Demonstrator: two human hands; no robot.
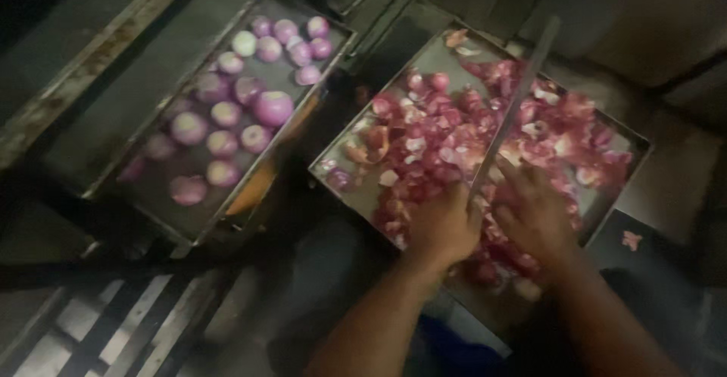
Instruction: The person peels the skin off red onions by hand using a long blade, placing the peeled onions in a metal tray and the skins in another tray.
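We are gripping the knife [515, 104] in the left hand [443, 225], the right hand [534, 214] pressing flat on peels [454, 142] in the tray [333, 166] to steady them.

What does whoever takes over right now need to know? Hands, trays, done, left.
Left hand: fist closed on the handle of a long knife, blade lying over the right tray.
Right hand: flat on the pile of onion peels and cut pieces in that tray; whether it grips anything cannot be told.
Left tray: peeled whole onions, a loose single layer.
Done: those onions are peeled.
Left: hard to tell; a few rounder pieces in the right tray may be unpeeled. Picture is dim and blurred.
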